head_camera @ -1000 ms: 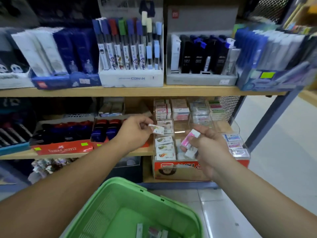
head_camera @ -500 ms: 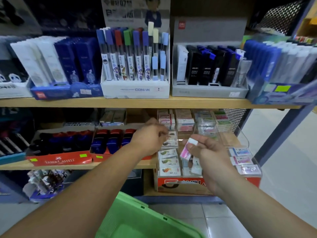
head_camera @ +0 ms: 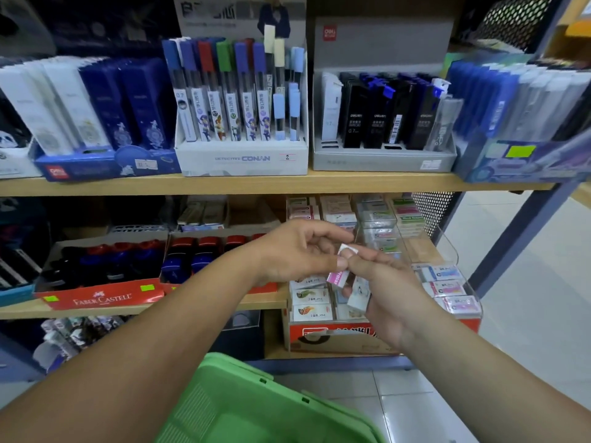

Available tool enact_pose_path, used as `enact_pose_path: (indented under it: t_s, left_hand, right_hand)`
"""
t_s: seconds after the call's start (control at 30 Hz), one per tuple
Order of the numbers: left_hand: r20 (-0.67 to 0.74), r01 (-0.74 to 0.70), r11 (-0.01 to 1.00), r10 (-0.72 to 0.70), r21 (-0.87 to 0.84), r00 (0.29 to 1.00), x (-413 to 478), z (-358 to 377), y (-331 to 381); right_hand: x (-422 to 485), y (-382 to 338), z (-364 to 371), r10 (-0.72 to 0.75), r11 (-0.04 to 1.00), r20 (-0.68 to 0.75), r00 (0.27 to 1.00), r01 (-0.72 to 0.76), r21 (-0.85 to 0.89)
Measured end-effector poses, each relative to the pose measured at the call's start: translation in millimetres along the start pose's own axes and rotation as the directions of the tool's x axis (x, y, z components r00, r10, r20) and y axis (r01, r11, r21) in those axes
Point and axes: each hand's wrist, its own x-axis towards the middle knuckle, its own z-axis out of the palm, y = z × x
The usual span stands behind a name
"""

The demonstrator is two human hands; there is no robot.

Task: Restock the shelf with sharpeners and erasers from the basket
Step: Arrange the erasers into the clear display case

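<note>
Our left hand (head_camera: 297,251) pinches the pink eraser (head_camera: 338,278) our right hand (head_camera: 396,298) grips; tugging may drop the white eraser (head_camera: 358,297) at its five o'clock.

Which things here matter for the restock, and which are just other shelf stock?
Job: pink-sleeved eraser, pinched between left hand and right hand; white eraser in right hand; eraser display box; green basket.
Just there: Conan lead tubes; black lead cases; dark blue boxes.
</note>
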Motion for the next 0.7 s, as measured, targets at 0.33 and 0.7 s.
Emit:
enact_pose_path:
  t_s: [0.33, 0.7]
  left_hand:
    - [-0.008, 0.149, 0.985, -0.150, -0.086, 0.989, 1.9, 10.1, -1.6]
    - [-0.078, 0.094, 0.995, -0.096, -0.036, 0.992, 12.2, 51.5, 10.8]
  right_hand:
    - [-4.8, -19.0, -33.2, -0.170, 0.981, -0.212, 0.962, 0.145, -0.127]
    - [-25.7, -34.4, -79.4, -0.334, 0.906, -0.298, 0.894, 0.217, -0.364]
